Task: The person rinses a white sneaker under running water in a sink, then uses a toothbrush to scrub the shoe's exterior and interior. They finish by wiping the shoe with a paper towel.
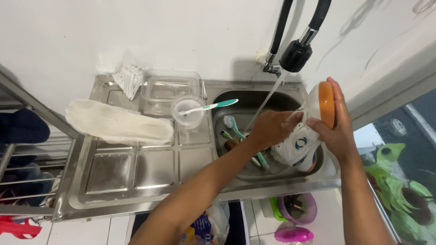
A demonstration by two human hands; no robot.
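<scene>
A white sneaker with an orange sole stands heel-up over the steel sink basin. My right hand grips its heel and sole from the right. My left hand presses on the shoe's upper from the left, fingers wet with foam. Water runs in a thin stream from the black faucet head down past my left hand. A teal-handled brush lies in the basin beside my left wrist.
A white insole lies on the steel drainboard. A clear cup holds a teal toothbrush. A clear plastic box and a cotton swab pack sit by the wall. Purple tubs stand on the floor.
</scene>
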